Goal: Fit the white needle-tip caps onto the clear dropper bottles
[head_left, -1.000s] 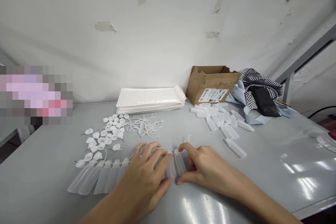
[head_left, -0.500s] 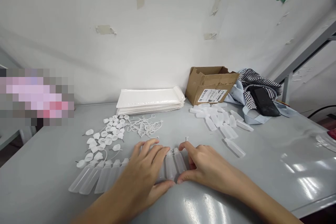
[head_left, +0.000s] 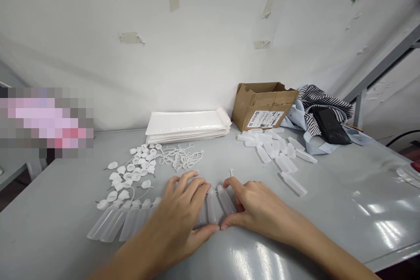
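Small translucent plastic bottles [head_left: 213, 205] lie side by side in a row on the grey table. My left hand [head_left: 180, 212] rests over the middle of this row, fingers spread near the bottle necks and thumb by the bases. At the right end, my right hand [head_left: 257, 205] is curled against the last bottle [head_left: 226, 201], index finger at its neck and thumb at its base. A thin white piece [head_left: 231, 172] stands out above the right index finger. More row bottles [head_left: 113, 223] show left of my left wrist; those under the hand are hidden.
White caps [head_left: 141, 166] and looped white straps [head_left: 180, 156] lie beyond the row. Loose bottles [head_left: 271, 148] are scattered at the right. Behind them stand padded envelopes [head_left: 188, 123], a cardboard box [head_left: 265, 107], and cloth with a black phone [head_left: 330, 126].
Both hands stay almost where they were on the row. The rightmost bottle looks slightly more tilted, and the view has shifted a little.
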`<action>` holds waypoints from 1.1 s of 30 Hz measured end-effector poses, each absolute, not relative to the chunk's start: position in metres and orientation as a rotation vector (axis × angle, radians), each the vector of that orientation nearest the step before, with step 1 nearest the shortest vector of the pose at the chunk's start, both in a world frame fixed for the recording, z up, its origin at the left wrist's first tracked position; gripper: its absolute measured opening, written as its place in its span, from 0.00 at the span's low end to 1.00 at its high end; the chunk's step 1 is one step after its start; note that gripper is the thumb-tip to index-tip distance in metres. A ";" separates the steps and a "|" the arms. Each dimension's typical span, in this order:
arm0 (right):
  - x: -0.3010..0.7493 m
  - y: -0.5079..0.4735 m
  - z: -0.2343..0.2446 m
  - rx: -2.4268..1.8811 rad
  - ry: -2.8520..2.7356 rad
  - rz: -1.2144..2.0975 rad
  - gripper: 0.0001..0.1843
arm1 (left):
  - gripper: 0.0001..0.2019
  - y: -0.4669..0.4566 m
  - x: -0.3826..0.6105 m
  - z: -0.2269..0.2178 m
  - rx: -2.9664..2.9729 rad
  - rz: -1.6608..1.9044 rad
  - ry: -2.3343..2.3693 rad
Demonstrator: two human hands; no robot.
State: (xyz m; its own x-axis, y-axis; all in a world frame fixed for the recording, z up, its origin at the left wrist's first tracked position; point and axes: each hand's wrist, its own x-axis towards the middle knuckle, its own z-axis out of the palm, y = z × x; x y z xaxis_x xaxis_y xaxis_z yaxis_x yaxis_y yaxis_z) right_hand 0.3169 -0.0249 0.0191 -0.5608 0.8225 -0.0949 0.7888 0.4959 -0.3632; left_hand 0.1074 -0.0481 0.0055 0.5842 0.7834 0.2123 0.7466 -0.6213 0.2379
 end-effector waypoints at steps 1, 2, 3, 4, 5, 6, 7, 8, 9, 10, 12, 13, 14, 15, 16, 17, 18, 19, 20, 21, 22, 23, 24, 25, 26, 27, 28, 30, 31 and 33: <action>0.317 -0.025 0.018 -1.419 -2.640 0.550 0.33 | 0.24 -0.048 0.107 0.005 2.673 0.449 1.305; 0.316 -0.025 0.017 -1.418 -2.643 0.531 0.33 | 0.22 -0.048 0.107 0.005 2.658 0.447 1.311; 0.316 -0.025 0.016 -1.420 -2.647 0.513 0.33 | 0.20 -0.047 0.107 0.005 2.644 0.446 1.317; 0.315 -0.026 0.015 -1.426 -2.652 0.498 0.33 | 0.19 -0.047 0.107 0.005 2.632 0.446 1.323; 0.315 -0.026 0.015 -1.435 -2.659 0.485 0.34 | 0.18 -0.047 0.107 0.005 2.622 0.444 1.326; 0.315 -0.026 0.015 -1.444 -2.665 0.475 0.34 | 0.17 -0.047 0.107 0.006 2.615 0.443 1.328; 0.315 -0.026 0.016 -1.453 -2.669 0.472 0.35 | 0.18 -0.046 0.107 0.007 2.610 0.443 1.330; 0.315 -0.026 0.016 -1.458 -2.672 0.478 0.35 | 0.19 -0.046 0.108 0.008 2.607 0.442 1.330; 0.315 -0.026 0.017 -1.460 -2.673 0.491 0.35 | 0.21 -0.046 0.108 0.009 2.603 0.433 1.330; 0.316 -0.026 0.018 -1.460 -2.673 0.513 0.36 | 0.23 -0.046 0.108 0.010 2.598 0.422 1.329; 0.317 -0.025 0.021 -1.464 -2.672 0.569 0.37 | 0.27 -0.047 0.109 0.012 2.586 0.399 1.322; 0.318 -0.024 0.022 -1.471 -2.673 0.593 0.36 | 0.28 -0.047 0.109 0.013 2.579 0.384 1.317; 0.319 -0.024 0.023 -1.480 -2.674 0.611 0.36 | 0.28 -0.048 0.110 0.013 2.572 0.369 1.315; 0.320 -0.023 0.024 -1.486 -2.675 0.627 0.35 | 0.27 -0.048 0.110 0.014 2.564 0.356 1.316; 0.320 -0.023 0.025 -1.489 -2.676 0.640 0.33 | 0.26 -0.049 0.111 0.014 2.556 0.344 1.320; 0.321 -0.023 0.025 -1.488 -2.676 0.652 0.31 | 0.25 -0.050 0.111 0.014 2.549 0.336 1.322; 0.321 -0.023 0.025 -1.484 -2.678 0.667 0.30 | 0.24 -0.050 0.111 0.014 2.542 0.334 1.325; 0.321 -0.023 0.025 -1.480 -2.678 0.680 0.28 | 0.23 -0.050 0.112 0.014 2.535 0.339 1.329; 0.321 -0.023 0.025 -1.477 -2.676 0.688 0.27 | 0.22 -0.050 0.112 0.014 2.528 0.344 1.329; 0.321 -0.023 0.025 -1.474 -2.672 0.692 0.26 | 0.21 -0.050 0.112 0.014 2.524 0.353 1.330; 0.321 -0.023 0.025 -1.467 -2.668 0.690 0.25 | 0.21 -0.050 0.112 0.014 2.521 0.360 1.331; 0.321 -0.024 0.024 -1.459 -2.665 0.685 0.25 | 0.20 -0.050 0.113 0.015 2.518 0.365 1.333; 0.321 -0.024 0.024 -1.452 -2.663 0.676 0.25 | 0.20 -0.050 0.113 0.015 2.515 0.366 1.333; 0.320 -0.024 0.023 -1.446 -2.662 0.666 0.25 | 0.19 -0.050 0.113 0.015 2.511 0.365 1.335; 0.320 -0.025 0.022 -1.436 -2.662 0.657 0.26 | 0.18 -0.050 0.113 0.015 2.504 0.364 1.339; 0.319 -0.025 0.022 -1.428 -2.664 0.650 0.26 | 0.18 -0.050 0.113 0.015 2.497 0.364 1.343; 0.318 -0.026 0.022 -1.422 -2.666 0.643 0.27 | 0.18 -0.050 0.113 0.016 2.490 0.363 1.344; 0.317 -0.027 0.021 -1.409 -2.677 0.632 0.28 | 0.18 -0.049 0.112 0.016 2.474 0.365 1.350; 0.316 -0.027 0.021 -1.405 -2.687 0.624 0.29 | 0.19 -0.049 0.112 0.016 2.468 0.367 1.350; 0.315 -0.029 0.021 -1.400 -2.704 0.593 0.31 | 0.19 -0.048 0.110 0.017 2.454 0.375 1.343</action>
State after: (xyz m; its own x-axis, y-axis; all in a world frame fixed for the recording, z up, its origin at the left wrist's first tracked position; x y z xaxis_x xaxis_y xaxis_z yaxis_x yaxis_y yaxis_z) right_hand 0.3153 -0.0288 0.0209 -0.5920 0.7940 -0.1385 0.7791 0.5197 -0.3507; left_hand 0.1101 -0.0479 0.0168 0.5245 0.8480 0.0760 0.7647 -0.5084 0.3958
